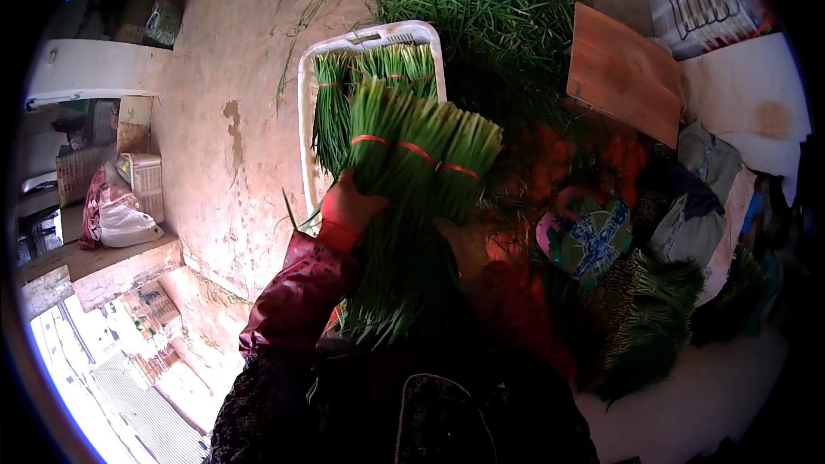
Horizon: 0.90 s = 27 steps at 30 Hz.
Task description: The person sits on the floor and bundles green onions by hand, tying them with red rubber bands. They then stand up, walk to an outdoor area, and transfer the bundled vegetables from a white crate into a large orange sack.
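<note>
Between my two hands are several bundles of long green garlic chives (415,155), side by side, each tied near its pale cut ends with a red band. My left hand (348,206) closes round their left side, thumb across the front. On the right side my right hand (464,245) presses against the bundles, in shadow. The leaf ends hang down toward my lap. Just beyond, a white plastic crate (305,120) stands on the floor with a row of similar tied bundles (331,107) in it. The held bundles cover the crate's near right part.
A large heap of loose green leaves (481,0) lies beyond the crate. At right are a brown board (623,73), a colourful round cushion (584,236), a pile of more chives (644,318) and crumpled cloths (700,223). A white sack (125,219) sits at far left.
</note>
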Tool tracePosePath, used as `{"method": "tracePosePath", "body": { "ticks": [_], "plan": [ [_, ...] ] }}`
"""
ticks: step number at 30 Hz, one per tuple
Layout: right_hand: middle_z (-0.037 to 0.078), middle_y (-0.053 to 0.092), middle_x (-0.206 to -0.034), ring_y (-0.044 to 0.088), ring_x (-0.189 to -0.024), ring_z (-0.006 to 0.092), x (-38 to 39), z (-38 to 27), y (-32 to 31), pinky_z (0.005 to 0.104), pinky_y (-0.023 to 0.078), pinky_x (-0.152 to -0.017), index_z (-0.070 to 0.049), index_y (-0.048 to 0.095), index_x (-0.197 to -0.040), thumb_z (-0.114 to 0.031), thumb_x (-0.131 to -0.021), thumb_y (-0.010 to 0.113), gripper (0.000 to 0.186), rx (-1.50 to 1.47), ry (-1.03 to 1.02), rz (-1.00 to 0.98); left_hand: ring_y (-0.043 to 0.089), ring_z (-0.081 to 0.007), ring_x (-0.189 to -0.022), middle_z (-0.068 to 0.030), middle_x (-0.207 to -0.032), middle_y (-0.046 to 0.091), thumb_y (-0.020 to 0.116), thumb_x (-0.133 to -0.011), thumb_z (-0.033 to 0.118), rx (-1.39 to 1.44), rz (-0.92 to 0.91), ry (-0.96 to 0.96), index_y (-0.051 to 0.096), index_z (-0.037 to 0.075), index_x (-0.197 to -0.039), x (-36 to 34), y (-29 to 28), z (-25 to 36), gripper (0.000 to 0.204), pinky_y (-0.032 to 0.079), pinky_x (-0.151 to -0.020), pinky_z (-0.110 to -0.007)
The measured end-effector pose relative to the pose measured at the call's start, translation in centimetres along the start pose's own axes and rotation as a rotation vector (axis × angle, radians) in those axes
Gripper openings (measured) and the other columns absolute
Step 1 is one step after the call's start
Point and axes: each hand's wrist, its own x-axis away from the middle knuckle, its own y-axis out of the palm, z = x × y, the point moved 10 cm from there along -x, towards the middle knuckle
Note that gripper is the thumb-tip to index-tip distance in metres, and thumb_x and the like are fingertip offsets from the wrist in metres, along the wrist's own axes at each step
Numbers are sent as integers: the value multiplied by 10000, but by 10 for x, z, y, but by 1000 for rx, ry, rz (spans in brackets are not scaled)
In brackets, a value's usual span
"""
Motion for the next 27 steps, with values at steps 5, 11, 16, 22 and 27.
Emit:
{"method": "tracePosePath", "body": {
  "ticks": [5, 11, 16, 22, 27],
  "plan": [
    [224, 601, -1084, 581, -1002, 351, -150, -3, 58, 390, 461, -834, 34, 579, -1076, -398, -695, 717, 592, 352, 64, -95, 622, -335, -937, -212, -1010, 635, 795, -561, 332, 233, 128, -23, 546, -27, -1099, -112, -29, -52, 693, 493, -821, -396],
    [213, 499, -1280, 488, -1193, 294, -177, 48, 73, 346, 406, -955, 34, 396, -1311, -363, -832, 642, 669, 648, 70, -121, 552, -353, -1088, -246, -1193, 547, 741, -665, 393, 10, 26, 114, 382, 13, -1328, -193, -2, -138, 843, 459, -879, -419],
    [108, 563, -698, 544, -609, 224, -38, 144, 11, 364, 440, -605, -23, 542, -751, -287, -846, 569, 282, 603, 316, -181, 603, -305, -984, -178, -1055, 627, 692, -728, 393, -181, -315, -18, 476, 51, -1261, -101, 81, -230, 669, 481, -839, -394],
    [67, 538, -631, 525, -536, 174, 107, 251, -108, 330, 404, -470, -54, 622, -820, -204, -885, 455, 233, 788, 287, -31, 613, -284, -967, -156, -1081, 623, 693, -723, 364, -400, -815, 152, 482, 84, -1282, 18, 168, -173, 660, 492, -815, -376],
    [4, 494, -599, 478, -517, 131, 184, 328, -163, 301, 401, -471, -123, 556, -774, -312, -887, 526, 223, -511, 538, 441, 628, -278, -936, -166, -1071, 626, 683, -753, 297, -317, -753, 495, 470, 95, -1297, 36, 194, -97, 618, 501, -769, -359]
  ]
}}
